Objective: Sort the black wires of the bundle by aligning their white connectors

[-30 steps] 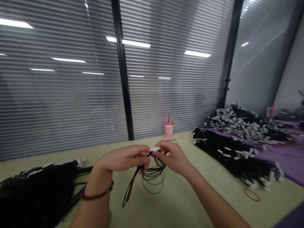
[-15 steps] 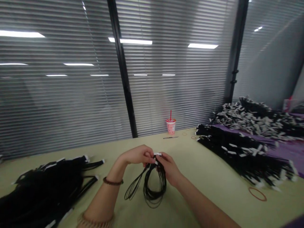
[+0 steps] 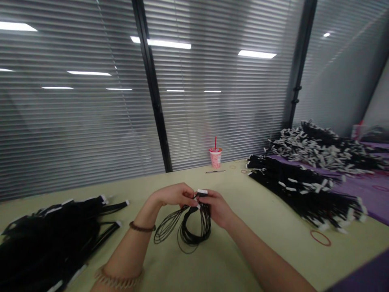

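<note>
Both hands hold one coiled black cable bundle (image 3: 188, 235) above the pale table (image 3: 170, 267). My left hand (image 3: 180, 195) is closed, pinching the strands near a small white end at the top of the coil. My right hand (image 3: 217, 207) grips the coil's right side, just below a white connector (image 3: 202, 192) that sticks up between the hands. Thin loops hang down in two groups, a loose one to the left and a denser round one in the middle. The fingertips partly hide where the strands meet.
A heap of black cables with white ends (image 3: 51, 239) lies at left. Bundled cables (image 3: 304, 194) and a larger pile (image 3: 328, 150) lie at right, partly on purple cloth (image 3: 358, 190). A reddish rubber band (image 3: 320, 238), a pink cup (image 3: 215, 158) and a thin tool (image 3: 215, 171) are on the table.
The view has shifted slightly. The white connector now stands up more plainly between my fingers, and the left loops have spread wider. Both hands keep their hold on the cable.
</note>
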Available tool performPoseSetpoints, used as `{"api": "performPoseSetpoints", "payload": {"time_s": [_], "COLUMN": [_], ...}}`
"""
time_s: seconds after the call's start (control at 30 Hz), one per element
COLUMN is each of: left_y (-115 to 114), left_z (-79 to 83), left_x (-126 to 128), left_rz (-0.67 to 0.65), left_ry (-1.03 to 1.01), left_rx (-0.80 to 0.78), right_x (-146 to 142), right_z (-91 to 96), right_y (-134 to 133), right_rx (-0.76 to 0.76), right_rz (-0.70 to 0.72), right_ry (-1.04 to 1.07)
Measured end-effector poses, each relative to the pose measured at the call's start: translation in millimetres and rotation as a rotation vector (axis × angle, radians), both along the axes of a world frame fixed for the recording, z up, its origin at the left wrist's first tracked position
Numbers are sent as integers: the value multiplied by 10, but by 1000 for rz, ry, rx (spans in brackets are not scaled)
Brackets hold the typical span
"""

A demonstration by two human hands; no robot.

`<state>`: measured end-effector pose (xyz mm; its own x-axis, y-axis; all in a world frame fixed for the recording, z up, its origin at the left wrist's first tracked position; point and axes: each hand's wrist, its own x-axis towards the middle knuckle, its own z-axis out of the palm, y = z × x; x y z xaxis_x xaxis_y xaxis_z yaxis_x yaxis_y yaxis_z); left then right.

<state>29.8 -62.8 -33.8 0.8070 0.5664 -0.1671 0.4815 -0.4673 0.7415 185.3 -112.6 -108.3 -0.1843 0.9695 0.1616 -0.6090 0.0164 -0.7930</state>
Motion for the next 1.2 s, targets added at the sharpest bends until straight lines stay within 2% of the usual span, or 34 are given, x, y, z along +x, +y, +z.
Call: {"api": "performPoseSetpoints", "payload": {"time_s": [0.2, 0.37, 0.53, 0.77, 0.87, 1.0, 1.1, 1.2], "left_y": [-11, -2, 22, 223, 293, 360, 385, 361], "left_z": [37, 26, 30, -213, -227, -75, 68, 180], "left_x": [-20, -4, -44, -90, -134, -421, -780, -1112], "left_rz": [47, 187, 274, 412, 453, 594, 807, 1030], "left_ry": [37, 44, -35, -113, -159, -325, -531, -769], "left_rx": [69, 156, -31, -113, -121, -122, -85, -22], "right_x": [6, 18, 76, 148, 192, 324, 439, 413], "right_z": [33, 11, -13, 34, 61, 89, 89, 50], "right_y": [-25, 11, 65, 69, 72, 124, 187, 223], "right_rx": [1, -32, -88, -157, -159, -158, -153, -109], "right_rz": [27, -7, 14, 92, 77, -32, -128, -174], "right_ry": [-11, 15, 90, 253, 288, 296, 267, 180]}}
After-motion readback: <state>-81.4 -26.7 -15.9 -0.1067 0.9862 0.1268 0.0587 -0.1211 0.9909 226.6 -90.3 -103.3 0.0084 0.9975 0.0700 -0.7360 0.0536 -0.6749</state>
